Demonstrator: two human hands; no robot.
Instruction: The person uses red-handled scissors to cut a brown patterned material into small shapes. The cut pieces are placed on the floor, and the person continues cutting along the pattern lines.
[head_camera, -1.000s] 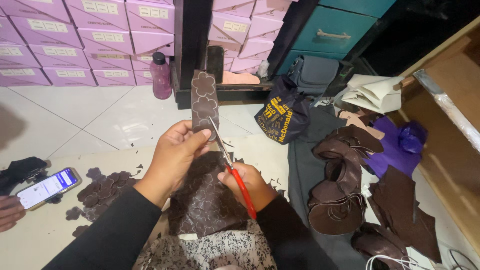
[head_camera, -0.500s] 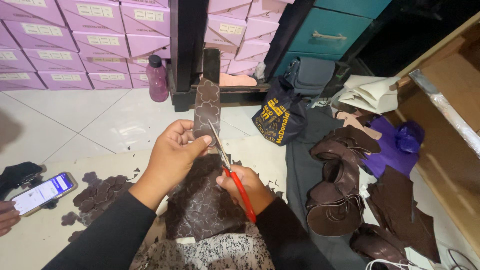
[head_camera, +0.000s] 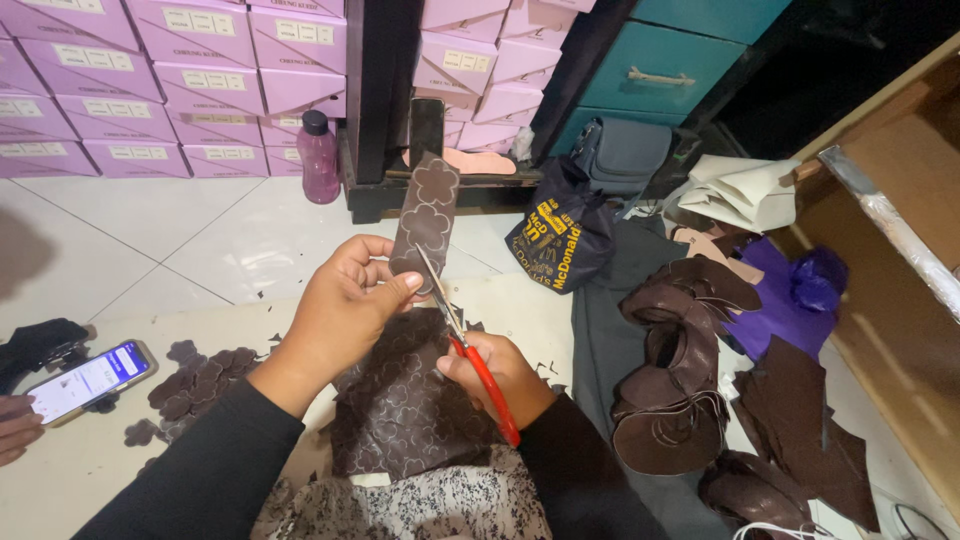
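Leather strip between raised hands

Dark brown leather strip traced with flower outlines; red-handled scissors; lilac boxes; teal drawer.

Brown leather strip: dark brown, marked with pale flower outlines, held upright at centre frame. Its lower end is pinched between thumb and fingers; its upper end stands free toward the top of the frame.

Scissors: red handles, metal blades. The handles sit at lower centre; the blades point up and left, and their tips meet the strip's lower right edge.

Leather sheet: the same brown with the same flower outlines, lying flat at lower centre beneath the scissors.
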